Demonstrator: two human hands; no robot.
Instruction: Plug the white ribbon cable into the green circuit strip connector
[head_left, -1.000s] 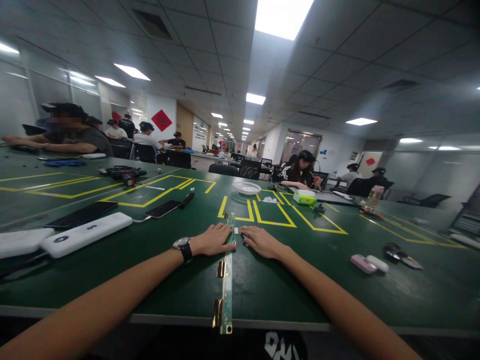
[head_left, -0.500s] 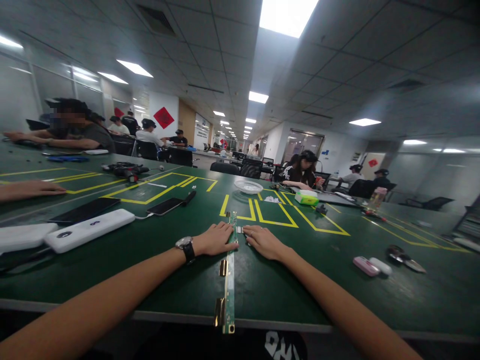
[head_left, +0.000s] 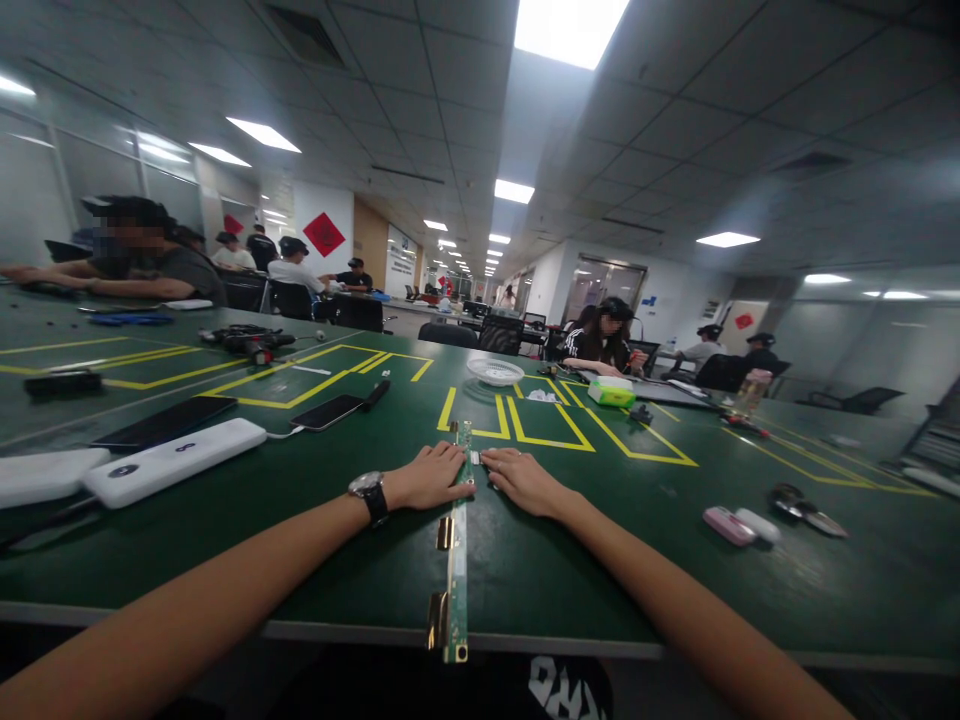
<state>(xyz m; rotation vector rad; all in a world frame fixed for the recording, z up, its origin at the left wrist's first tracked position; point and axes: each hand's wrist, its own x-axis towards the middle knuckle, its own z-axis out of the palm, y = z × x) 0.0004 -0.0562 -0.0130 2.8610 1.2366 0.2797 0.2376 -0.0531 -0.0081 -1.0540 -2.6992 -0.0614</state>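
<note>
Circuit board [head_left: 458, 575]: long, narrow, green, w/ shiny gold-coloured tabs on L edge.

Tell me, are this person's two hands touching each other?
Apart. The head view shows a narrow gap between the left hand and the right hand, with part of the slim circuit board visible there.

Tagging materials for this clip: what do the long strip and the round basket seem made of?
The circuit strip looks like green coated board with shiny gold-coloured tabs, probably film or foil. The basket looks like white plastic, judging by its pale, perforated wall.
</note>
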